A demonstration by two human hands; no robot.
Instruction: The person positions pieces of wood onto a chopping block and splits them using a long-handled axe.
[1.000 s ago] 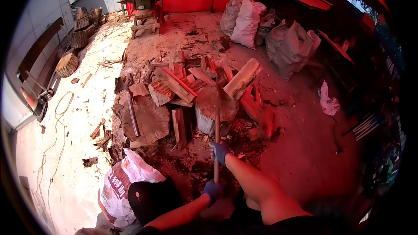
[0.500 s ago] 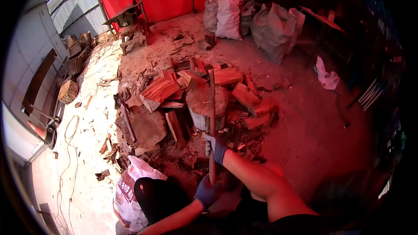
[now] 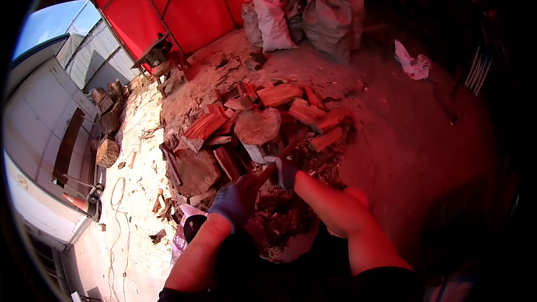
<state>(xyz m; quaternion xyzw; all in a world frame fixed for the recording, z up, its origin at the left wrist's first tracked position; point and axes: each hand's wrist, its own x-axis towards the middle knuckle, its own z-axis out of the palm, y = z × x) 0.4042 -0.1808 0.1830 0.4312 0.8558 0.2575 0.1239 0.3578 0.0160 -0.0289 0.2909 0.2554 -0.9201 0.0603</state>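
Note:
A long wooden handle (image 3: 265, 178) slants across in front of me, gripped by both gloved hands. My left hand (image 3: 234, 200) is wrapped round its lower left part. Farther along it, my right hand (image 3: 284, 172) is closed round the handle, just in front of an upright chopping block (image 3: 257, 127). The handle's far end runs to the right of the block and blurs into the dark. Split logs (image 3: 206, 125) lie in a heap behind and beside the block. A wide flat stump (image 3: 197, 172) stands to its left.
Full sacks (image 3: 329, 25) stand at the back. A crumpled bag (image 3: 413, 62) lies on the floor at right. Round logs (image 3: 107, 152) line the left wall, with a cord (image 3: 116, 218) on the sunlit floor. A printed bag is by my left knee.
The handle has swung from upright to a slant, its far end now lower and to the right. My left hand has moved up and left. The view has turned.

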